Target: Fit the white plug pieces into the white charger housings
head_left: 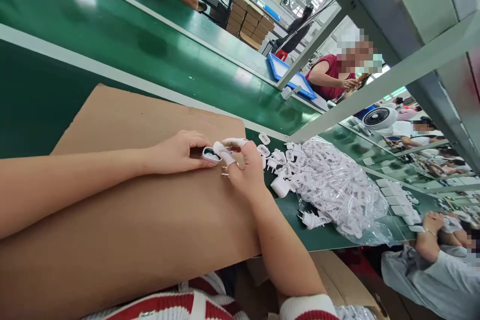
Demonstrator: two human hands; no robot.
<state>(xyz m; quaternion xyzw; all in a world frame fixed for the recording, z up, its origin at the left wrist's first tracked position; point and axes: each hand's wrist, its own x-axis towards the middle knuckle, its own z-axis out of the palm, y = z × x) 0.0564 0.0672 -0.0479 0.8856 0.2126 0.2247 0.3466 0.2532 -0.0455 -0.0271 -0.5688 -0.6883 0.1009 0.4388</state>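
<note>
My left hand [183,152] is closed around a white charger housing [212,159]. The housing's open end faces right and shows a dark inside. Close beside it, my right hand [245,162] wears white finger covers on the thumb and a finger. Two thin metal pins [225,175] stick out to the left beneath that hand, from a plug piece mostly hidden in its fingers. The thumb tip is at the housing's open end; whether it touches is unclear. Both hands are over a brown cardboard sheet [157,225].
Loose white plug parts [275,157] and a white block [280,186] lie right of the cardboard. Beyond them is a clear plastic bag [337,185] full of similar parts. A metal frame post [315,125] rises behind. Co-workers sit across the green bench [150,45] and at right.
</note>
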